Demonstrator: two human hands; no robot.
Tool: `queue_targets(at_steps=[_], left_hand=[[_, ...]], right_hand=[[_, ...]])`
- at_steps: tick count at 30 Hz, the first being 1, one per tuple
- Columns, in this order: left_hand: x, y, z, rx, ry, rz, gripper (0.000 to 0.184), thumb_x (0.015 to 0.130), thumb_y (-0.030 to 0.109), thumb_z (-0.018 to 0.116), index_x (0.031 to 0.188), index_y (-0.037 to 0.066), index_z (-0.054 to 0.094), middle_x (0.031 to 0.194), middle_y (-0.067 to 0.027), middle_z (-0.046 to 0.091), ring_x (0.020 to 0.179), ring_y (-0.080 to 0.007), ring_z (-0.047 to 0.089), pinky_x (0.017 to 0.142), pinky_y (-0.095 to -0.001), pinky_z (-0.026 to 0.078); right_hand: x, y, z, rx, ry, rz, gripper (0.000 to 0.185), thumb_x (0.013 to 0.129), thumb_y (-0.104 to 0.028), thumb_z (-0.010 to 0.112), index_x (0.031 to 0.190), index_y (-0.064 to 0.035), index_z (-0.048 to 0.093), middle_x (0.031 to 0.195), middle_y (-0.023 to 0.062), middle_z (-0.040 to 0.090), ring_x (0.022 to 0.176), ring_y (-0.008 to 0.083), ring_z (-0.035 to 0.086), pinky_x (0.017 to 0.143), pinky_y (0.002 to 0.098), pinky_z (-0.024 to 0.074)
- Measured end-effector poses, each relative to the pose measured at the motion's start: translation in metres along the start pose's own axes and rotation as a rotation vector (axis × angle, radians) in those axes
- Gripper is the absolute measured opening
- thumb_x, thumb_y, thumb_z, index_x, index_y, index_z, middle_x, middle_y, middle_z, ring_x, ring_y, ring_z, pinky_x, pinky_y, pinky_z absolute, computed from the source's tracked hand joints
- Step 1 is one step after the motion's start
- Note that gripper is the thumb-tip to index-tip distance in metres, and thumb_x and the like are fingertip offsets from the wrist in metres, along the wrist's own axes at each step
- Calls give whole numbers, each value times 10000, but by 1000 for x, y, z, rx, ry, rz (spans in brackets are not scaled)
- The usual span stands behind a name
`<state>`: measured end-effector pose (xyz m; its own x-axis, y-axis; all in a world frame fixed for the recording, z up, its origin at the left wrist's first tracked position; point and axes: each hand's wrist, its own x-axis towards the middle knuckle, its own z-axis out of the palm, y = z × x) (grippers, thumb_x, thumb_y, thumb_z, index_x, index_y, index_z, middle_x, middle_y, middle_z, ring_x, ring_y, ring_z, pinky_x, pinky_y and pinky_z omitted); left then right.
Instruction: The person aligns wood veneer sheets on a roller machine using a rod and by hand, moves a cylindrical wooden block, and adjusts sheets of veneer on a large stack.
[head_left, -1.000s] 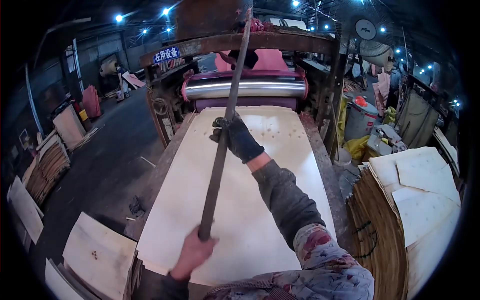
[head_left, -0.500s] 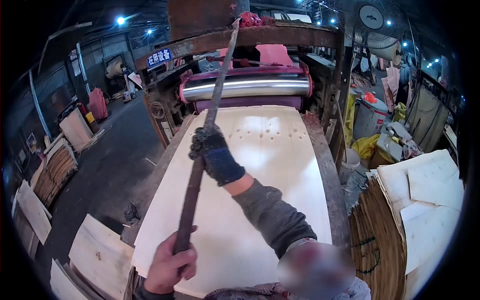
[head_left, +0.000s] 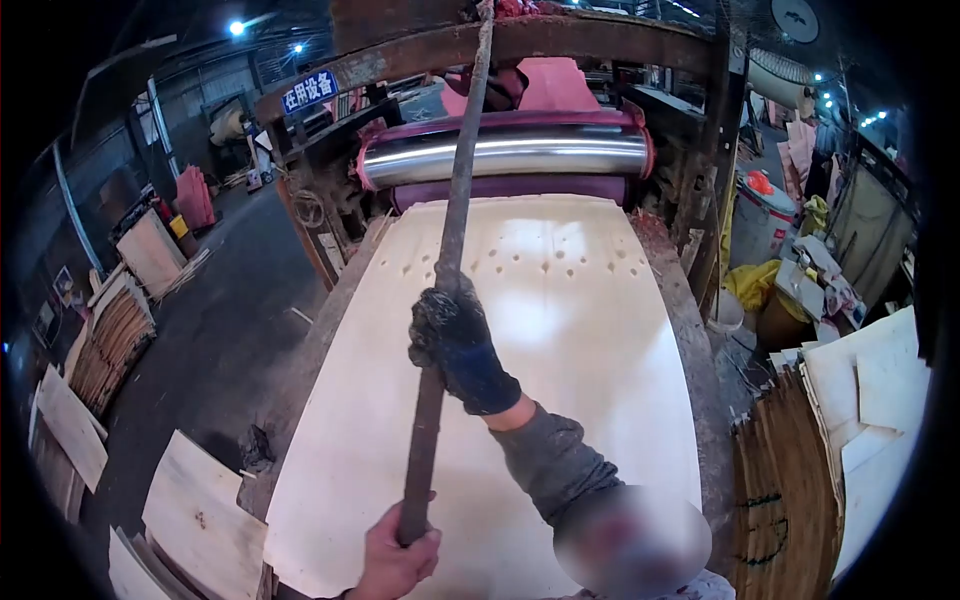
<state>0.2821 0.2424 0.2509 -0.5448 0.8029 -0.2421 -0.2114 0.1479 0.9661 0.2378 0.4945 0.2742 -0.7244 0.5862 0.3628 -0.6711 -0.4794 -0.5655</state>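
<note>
A long dark pole [head_left: 457, 215] slants over the pale veneer sheets [head_left: 590, 400], its far end rising past the crossbeam of a roller machine. My right hand [head_left: 462, 345], in a dark, dirty work glove, is wrapped round the pole's middle. Bare, my left hand [head_left: 398, 555] is closed round its near end at the bottom of the view. Beyond both hands lies the shiny metal roller [head_left: 505, 157], with pink colouring at its ends. Small knots and holes dot the veneer's far part. The pole's far tip is cut off by the top edge.
A rusty crossbeam [head_left: 600, 42] with a blue sign [head_left: 308, 92] spans the machine. Veneer stacks stand at right [head_left: 785, 480] and left [head_left: 112, 335]. A lidded drum [head_left: 762, 225] and yellow sacking [head_left: 752, 285] lie right of the frame. Behind the roller is a partly hidden dark shape.
Both my hands and the pole have shifted right and back toward me over the veneer. The grip stays closed. The view has also shifted slightly.
</note>
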Motion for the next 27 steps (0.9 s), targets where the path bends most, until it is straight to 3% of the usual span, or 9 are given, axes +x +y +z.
queue_targets(at_steps=[6, 9, 14, 16, 17, 19, 22, 24, 27], left_hand=[[66, -24, -8, 29, -8, 21, 454, 841, 13, 563, 1277, -17, 438, 616, -18, 491, 409, -67, 417, 368, -240, 335], [93, -22, -14, 159, 3, 124, 421, 851, 35, 577, 1251, -14, 456, 627, 4, 503, 443, -61, 456, 390, -246, 372], [155, 42, -6, 171, -13, 232, 312, 845, 67, 594, 1138, -13, 526, 594, 9, 480, 437, -65, 439, 392, -244, 356], [187, 75, 2, 117, -78, 286, 236, 833, 79, 612, 1032, -18, 530, 574, 13, 477, 425, -74, 440, 383, -248, 348], [207, 84, 8, 181, -60, 351, 332, 830, 65, 610, 1135, -18, 511, 556, 28, 438, 376, -67, 390, 346, -233, 304], [237, 108, 18, 194, -73, 439, 279, 824, 68, 618, 1071, -28, 529, 541, 30, 436, 374, -69, 393, 340, -236, 300], [281, 133, 25, 258, -50, 524, 248, 816, 69, 625, 1027, -31, 539, 537, 27, 435, 363, -68, 383, 327, -238, 280], [296, 149, 32, 358, 12, 580, 258, 760, 136, 650, 934, -47, 595, 621, -53, 559, 521, -135, 528, 483, -315, 420], [286, 173, 29, 556, 99, 687, 302, 743, 134, 650, 971, -59, 605, 676, -111, 603, 607, -196, 588, 577, -344, 459]], right_hand=[[35, 7, -39, -42, -42, -10, 397, 945, -212, 527, 1309, -216, 368, 774, -2, 499, 614, 118, 500, 482, 264, 420], [64, 6, -49, -51, -19, -23, 324, 958, -330, 477, 1256, -212, 432, 790, 13, 526, 624, 139, 524, 503, 282, 444], [157, -27, -62, -239, -89, -196, 223, 946, -333, 517, 1095, -174, 470, 816, 37, 557, 665, 180, 564, 551, 318, 499], [202, -53, -67, -327, -41, -199, 233, 937, -343, 539, 1053, -164, 444, 823, 58, 560, 661, 212, 577, 581, 379, 537], [211, -67, -60, -389, 61, -177, 251, 932, -348, 546, 1051, -162, 429, 822, 67, 559, 662, 225, 585, 598, 403, 549], [216, -88, -52, -475, 221, -82, 263, 929, -337, 551, 1029, -157, 387, 818, 84, 555, 679, 252, 610, 625, 437, 570], [211, -95, -50, -544, 62, -71, 250, 927, -314, 555, 1026, -155, 389, 826, 86, 557, 706, 259, 623, 642, 437, 573], [210, -92, -52, -568, 38, -123, 240, 929, -282, 550, 1061, -159, 393, 846, 97, 581, 731, 259, 631, 661, 443, 571], [203, -98, -41, -439, -20, -47, 184, 928, -208, 537, 1043, -144, 409, 866, 117, 617, 784, 257, 637, 705, 438, 562]])
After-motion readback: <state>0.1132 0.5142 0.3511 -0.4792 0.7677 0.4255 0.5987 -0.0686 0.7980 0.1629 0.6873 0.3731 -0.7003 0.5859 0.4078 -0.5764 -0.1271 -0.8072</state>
